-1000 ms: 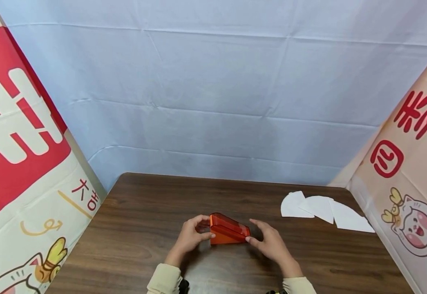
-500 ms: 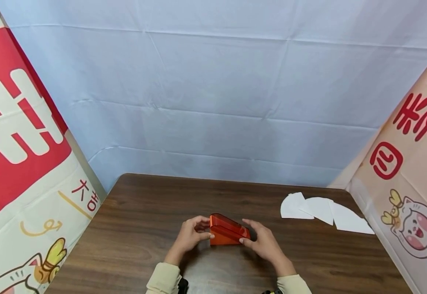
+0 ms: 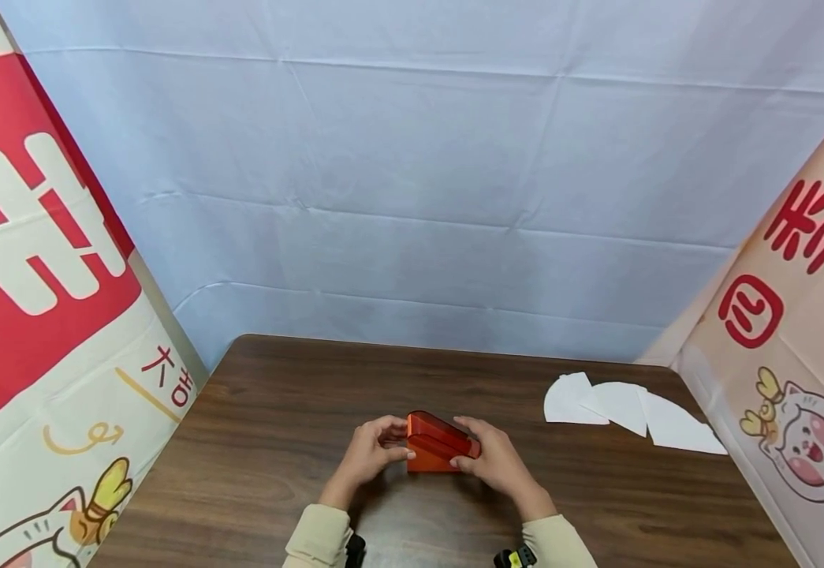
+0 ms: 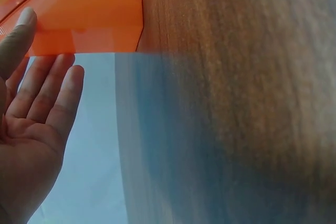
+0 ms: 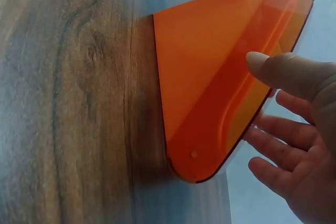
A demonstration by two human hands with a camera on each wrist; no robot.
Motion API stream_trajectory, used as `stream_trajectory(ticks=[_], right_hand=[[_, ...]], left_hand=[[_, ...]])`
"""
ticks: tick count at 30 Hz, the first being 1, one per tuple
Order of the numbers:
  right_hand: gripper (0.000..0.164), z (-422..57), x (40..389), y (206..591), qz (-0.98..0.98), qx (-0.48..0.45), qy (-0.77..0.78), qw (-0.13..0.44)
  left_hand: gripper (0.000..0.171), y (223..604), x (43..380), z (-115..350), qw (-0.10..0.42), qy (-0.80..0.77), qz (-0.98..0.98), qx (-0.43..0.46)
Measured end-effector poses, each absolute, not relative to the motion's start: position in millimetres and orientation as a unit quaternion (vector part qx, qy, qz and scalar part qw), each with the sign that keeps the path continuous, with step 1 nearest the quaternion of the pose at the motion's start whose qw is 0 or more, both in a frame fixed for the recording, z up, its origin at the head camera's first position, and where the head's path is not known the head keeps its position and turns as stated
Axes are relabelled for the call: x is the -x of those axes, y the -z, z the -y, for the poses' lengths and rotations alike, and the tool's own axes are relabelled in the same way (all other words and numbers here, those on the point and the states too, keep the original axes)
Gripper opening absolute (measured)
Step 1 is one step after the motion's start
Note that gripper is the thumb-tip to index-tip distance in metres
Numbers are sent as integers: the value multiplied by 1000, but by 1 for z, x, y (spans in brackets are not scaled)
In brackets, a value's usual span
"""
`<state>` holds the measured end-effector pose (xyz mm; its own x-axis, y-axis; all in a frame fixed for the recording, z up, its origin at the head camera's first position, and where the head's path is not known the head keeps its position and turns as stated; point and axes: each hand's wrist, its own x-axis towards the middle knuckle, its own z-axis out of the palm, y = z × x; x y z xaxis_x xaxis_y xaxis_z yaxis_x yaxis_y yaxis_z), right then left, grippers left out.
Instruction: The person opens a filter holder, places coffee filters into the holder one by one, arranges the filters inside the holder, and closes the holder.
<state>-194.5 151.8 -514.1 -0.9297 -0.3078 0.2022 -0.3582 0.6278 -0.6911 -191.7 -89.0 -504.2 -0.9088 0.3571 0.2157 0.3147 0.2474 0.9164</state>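
A wedge-shaped orange plastic case (image 3: 426, 456) with a see-through orange lid (image 5: 231, 114) stands on its edge on the brown table. My left hand (image 3: 369, 456) pinches its tall left end, thumb on the near face and fingers behind. The left wrist view shows this thumb (image 4: 18, 40) against the orange wall. On the sloping right side, my right hand (image 3: 497, 459) holds the case by the lid. Its thumb (image 5: 289, 72) lies across the near face in the right wrist view, with the other fingers (image 5: 283, 145) at the far side.
Several white curved paper pieces (image 3: 617, 402) lie overlapping at the back right of the wood-grain table (image 3: 298, 394). A pale blue cloth (image 3: 412, 197) hangs behind the table, with printed cloths on the left (image 3: 42, 315) and right (image 3: 802, 379).
My right hand has slid leftward and up along the sloping side of the case, from its low right tip. My left hand and the case stay in place.
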Motion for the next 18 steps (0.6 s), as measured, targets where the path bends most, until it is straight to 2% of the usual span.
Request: stream_trajectory(ticks=[9, 18], right_hand=[[48, -149, 201, 518, 907, -180, -381, 11], [46, -152, 208, 516, 898, -205, -388, -14]], left_hand=[[31, 505, 192, 89, 25, -577, -787, -217], [32, 503, 192, 90, 30, -576, -789, -211]])
